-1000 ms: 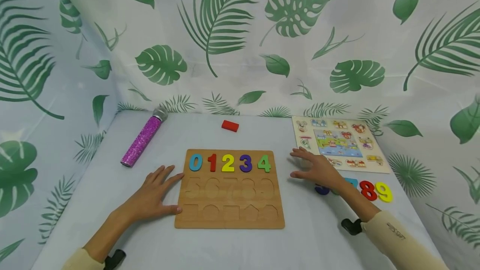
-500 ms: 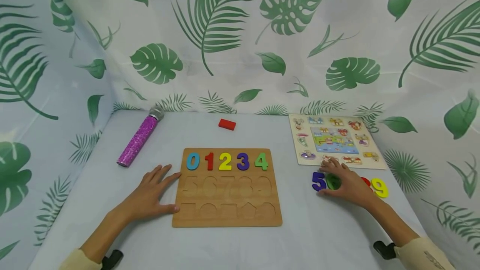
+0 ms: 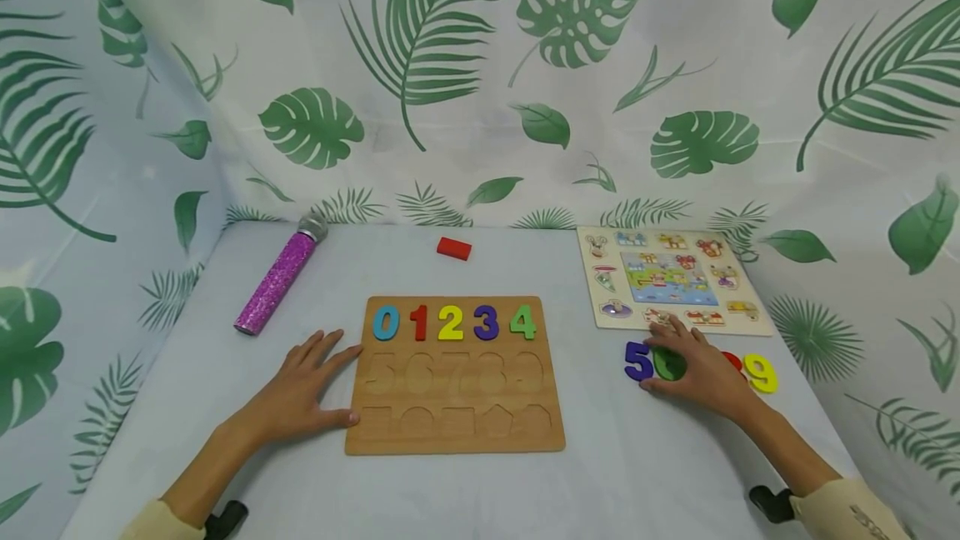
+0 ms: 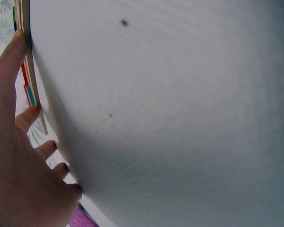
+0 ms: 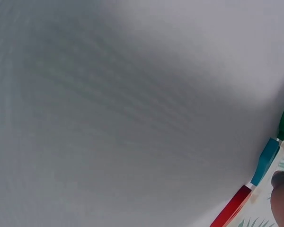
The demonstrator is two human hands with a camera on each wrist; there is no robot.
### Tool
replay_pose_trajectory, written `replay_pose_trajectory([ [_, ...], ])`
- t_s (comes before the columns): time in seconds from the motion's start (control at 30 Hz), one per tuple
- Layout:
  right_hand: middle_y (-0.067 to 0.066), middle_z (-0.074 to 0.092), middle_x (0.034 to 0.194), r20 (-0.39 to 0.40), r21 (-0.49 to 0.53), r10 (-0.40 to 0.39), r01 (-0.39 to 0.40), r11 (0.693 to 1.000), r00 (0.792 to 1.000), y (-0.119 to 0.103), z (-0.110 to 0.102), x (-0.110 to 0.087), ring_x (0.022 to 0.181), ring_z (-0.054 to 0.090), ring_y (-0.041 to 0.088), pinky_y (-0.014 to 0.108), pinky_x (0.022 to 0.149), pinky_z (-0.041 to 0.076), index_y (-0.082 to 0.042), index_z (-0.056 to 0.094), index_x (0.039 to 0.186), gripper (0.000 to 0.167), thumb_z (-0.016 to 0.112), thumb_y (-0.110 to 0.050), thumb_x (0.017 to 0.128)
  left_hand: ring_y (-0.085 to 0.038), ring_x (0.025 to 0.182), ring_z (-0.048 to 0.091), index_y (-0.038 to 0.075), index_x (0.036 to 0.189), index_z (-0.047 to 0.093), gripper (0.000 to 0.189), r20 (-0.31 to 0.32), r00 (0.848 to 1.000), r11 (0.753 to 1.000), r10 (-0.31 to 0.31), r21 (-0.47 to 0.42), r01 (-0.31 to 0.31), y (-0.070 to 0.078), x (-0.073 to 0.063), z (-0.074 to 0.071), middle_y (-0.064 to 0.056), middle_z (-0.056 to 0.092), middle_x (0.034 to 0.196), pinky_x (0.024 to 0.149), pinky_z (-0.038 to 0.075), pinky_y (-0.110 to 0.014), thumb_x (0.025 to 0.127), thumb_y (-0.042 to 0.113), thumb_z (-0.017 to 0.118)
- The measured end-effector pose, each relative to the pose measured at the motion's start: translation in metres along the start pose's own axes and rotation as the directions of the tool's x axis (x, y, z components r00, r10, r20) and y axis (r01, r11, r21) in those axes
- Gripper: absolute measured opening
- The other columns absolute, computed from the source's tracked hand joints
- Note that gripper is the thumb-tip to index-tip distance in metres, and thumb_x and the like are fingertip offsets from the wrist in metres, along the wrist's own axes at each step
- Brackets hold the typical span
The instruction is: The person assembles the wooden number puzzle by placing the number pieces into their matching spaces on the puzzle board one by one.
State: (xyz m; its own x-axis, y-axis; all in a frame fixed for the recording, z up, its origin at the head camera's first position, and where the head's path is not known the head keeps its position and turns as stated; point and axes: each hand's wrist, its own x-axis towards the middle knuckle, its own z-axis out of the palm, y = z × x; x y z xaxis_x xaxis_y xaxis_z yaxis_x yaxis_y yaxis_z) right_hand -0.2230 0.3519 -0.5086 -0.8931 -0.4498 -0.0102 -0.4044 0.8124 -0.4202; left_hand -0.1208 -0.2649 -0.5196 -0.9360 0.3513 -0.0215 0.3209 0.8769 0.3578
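My left hand (image 3: 288,398) rests beside the wooden number board (image 3: 457,436), its thumb and index fingertip touching the left edge. Colored numbers 0 to 4 fill the board's top row, above bare recesses. Over at the right, my right hand (image 3: 705,369) is lowered over a row of loose numbers, thumb and fingers around the green number 6 (image 3: 667,363), which stays at table level. Left of it lies a purple 5 (image 3: 638,361); a yellow 9 (image 3: 761,374) ends the row. In the right wrist view, a blue piece (image 5: 266,161) and a red piece (image 5: 232,206) follow the green one.
A picture puzzle board (image 3: 611,315) lies behind the loose numbers. A red block (image 3: 454,249) sits near the back of the white-covered table. At the back left lies a glittery purple microphone (image 3: 277,283). Leaf-printed cloth walls (image 3: 450,190) border the table.
My right hand has moved right and down from beside the puzzle board to the green number 6, and barely shifted in the last half second. The left hand keeps its place.
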Motion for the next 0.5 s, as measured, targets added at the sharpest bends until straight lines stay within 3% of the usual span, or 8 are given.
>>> replay_pose_trajectory([
  [0.5,0.022,0.039,0.151,0.016,0.013,0.009,-0.01,1.0,1.0,0.0014,0.0003,-0.0027,0.145,0.014,0.045,0.07,0.11,0.008,-0.01,0.061,0.134,0.071,0.084,-0.046,0.076,-0.044,0.145,0.014,0.021,0.153,0.039,0.098,-0.003,1.0,1.0,0.003,0.004,-0.003,-0.0012,-0.0005,0.0019,-0.017,0.024,0.159,0.111,0.014,-0.067,0.077,0.077,0.062],
])
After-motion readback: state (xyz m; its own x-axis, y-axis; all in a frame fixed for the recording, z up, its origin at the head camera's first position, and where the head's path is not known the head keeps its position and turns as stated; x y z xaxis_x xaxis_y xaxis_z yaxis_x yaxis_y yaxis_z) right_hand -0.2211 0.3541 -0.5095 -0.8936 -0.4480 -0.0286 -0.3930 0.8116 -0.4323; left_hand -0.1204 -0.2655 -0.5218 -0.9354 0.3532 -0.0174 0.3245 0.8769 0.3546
